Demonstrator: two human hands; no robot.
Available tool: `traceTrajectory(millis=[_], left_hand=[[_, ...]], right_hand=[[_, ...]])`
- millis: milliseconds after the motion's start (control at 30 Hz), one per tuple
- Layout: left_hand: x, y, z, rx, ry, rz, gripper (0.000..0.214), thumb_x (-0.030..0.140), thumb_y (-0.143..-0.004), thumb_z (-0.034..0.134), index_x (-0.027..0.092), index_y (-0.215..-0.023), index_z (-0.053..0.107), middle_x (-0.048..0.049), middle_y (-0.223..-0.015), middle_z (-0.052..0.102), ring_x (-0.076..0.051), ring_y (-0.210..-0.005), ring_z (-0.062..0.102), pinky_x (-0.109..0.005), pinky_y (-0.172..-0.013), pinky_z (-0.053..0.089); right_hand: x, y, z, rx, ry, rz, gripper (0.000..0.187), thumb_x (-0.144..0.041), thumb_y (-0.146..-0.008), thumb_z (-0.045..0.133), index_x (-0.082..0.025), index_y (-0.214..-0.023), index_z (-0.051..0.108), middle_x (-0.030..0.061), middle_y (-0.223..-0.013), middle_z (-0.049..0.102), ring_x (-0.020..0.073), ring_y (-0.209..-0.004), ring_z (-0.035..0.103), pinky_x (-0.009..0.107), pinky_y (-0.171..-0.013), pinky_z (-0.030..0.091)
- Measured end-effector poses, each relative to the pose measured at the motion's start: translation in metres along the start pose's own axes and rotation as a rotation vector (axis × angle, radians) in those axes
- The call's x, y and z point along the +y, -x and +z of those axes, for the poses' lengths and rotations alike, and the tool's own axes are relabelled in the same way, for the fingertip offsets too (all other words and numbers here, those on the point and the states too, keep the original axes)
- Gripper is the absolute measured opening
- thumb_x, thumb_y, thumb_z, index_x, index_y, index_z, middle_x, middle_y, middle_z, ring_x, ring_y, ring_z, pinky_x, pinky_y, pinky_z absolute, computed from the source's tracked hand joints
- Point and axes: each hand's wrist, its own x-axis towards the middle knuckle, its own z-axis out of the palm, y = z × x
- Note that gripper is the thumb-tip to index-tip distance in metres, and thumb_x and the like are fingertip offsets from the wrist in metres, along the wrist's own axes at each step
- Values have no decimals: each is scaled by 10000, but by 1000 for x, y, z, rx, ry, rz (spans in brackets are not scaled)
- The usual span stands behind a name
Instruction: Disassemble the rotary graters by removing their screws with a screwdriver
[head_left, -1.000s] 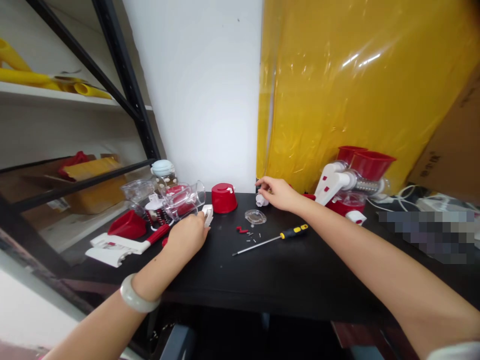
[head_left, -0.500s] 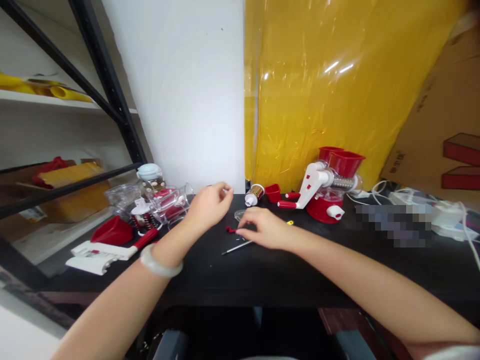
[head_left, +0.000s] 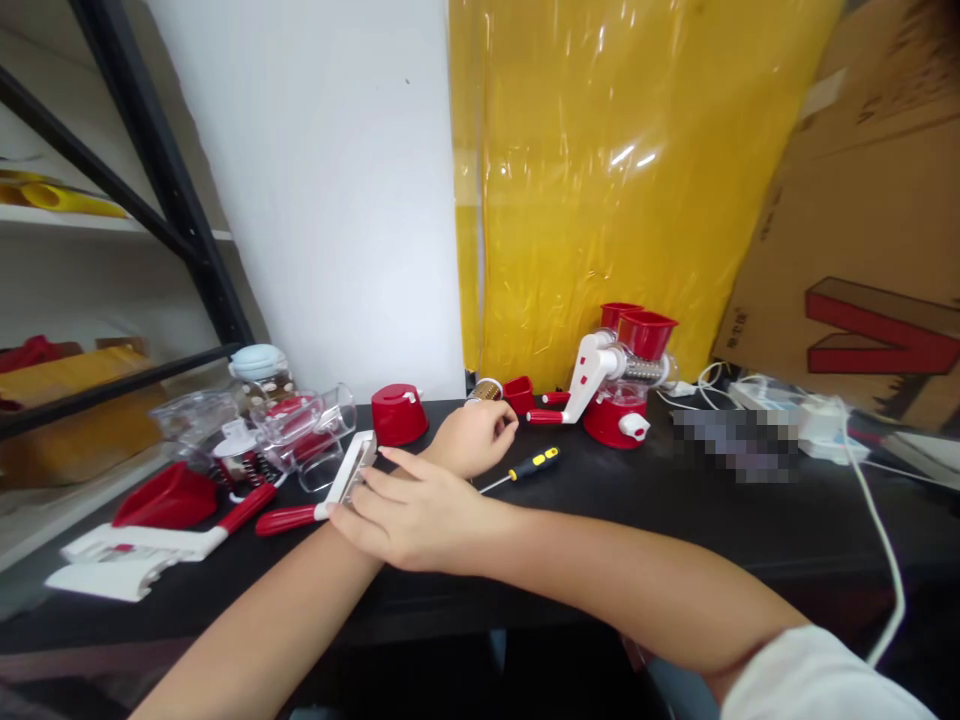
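far left: white slab (head_left: 112, 565) and red scoop (head_left: 161, 497) lie on the black table (head_left: 675, 510), with clear housings (head_left: 304, 425) behind them. none of these is touched. next right is the crank (head_left: 352, 468), flat on the table just in front of the red cap (head_left: 397, 412). its white arm has its long axis on a diagonal, the far end pointing up-right toward the cap and the near end toward the table edge. the red grip turns off that near end and points left, roughly along the edge. change noted: a second ago the left hand was at this white arm and the right was far back at small parts; half a second ago the right was over the loose screws at mid-table. now the arms cross, right forearm over left. right hand (head_left: 409, 515) lies palm down, fingers straight and a little spread, tips on the white arm, not wrapped round it. so contact with the crank has passed from left to right, and it is not lifted. left hand (head_left: 472, 438) is further right, curled in a loose fist beside the screwdriver (head_left: 525, 466); contents cannot be told. assembled grater (head_left: 615, 395) stands well apart, right.
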Motion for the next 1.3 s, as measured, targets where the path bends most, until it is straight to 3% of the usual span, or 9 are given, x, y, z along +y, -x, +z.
traceTrajectory(millis=[167,267,333,467,600,767,900,1000,1300], left_hand=[[-11,-13,5,-118,-50,173,231,267,-902,572,178,-1088,676,-76,-1011,698,-185,-876,665,-315,-795,526],[-15,-17,8,-147,-23,186,214,251,-907,588,227,-1102,675,-37,-1016,705,-187,-927,672,-332,-840,535],[-15,-18,8,-134,-14,186,215,255,-924,570,272,-1111,673,-21,-1059,708,-217,-1024,659,-386,-886,525],[-10,-28,7,-61,5,171,246,293,-943,515,212,-1124,659,-80,-1139,686,-231,-1100,623,-402,-975,490],[0,-58,6,-87,-41,62,459,402,-935,513,149,-1316,544,-139,-1284,627,-238,-1194,583,-379,-1045,440],[11,-84,-4,-275,-117,14,507,574,-819,623,148,-1093,665,-138,-1083,708,-285,-996,659,-367,-850,502],[13,-53,-12,-418,-210,-37,329,508,-793,671,178,-797,677,-81,-778,708,-231,-708,654,-306,-640,463],[13,-13,-9,-530,-322,-107,352,521,-812,655,177,-878,689,-103,-853,721,-262,-759,678,-319,-627,467],[12,32,24,-415,-470,-69,211,251,-951,458,155,-983,643,-149,-952,696,-303,-878,697,-378,-690,528]], right_hand=[[29,24,-21,-94,-52,91,464,-336,-910,670,-330,-1358,548,40,-1306,668,247,-1255,564,491,-1148,362],[46,45,-44,-90,-84,107,694,-593,-870,634,-257,-1453,465,152,-1483,513,279,-1357,480,497,-1166,330],[63,63,-64,-50,-100,188,612,-582,-929,543,-212,-1416,507,176,-1421,556,275,-1342,487,510,-1166,323],[118,119,-109,65,39,565,435,-351,-921,578,-223,-1337,562,158,-1297,600,299,-1256,527,548,-1101,383],[180,180,-144,290,314,1101,676,-478,-802,685,-190,-1380,482,195,-1386,497,372,-1353,415,617,-1103,327],[223,208,-151,249,-63,1510,1050,-576,-623,805,-151,-1466,347,217,-1382,543,321,-1224,580,482,-1026,463],[230,206,-136,158,-50,1541,1054,-555,-532,864,-162,-1407,428,199,-1330,618,336,-1184,619,478,-1005,490],[229,206,-127,181,39,1566,905,-497,-565,847,-163,-1331,498,186,-1265,661,343,-1139,641,489,-967,511],[223,205,-125,185,94,1557,804,-471,-636,796,-129,-1319,546,184,-1243,681,336,-1142,647,481,-986,506]])
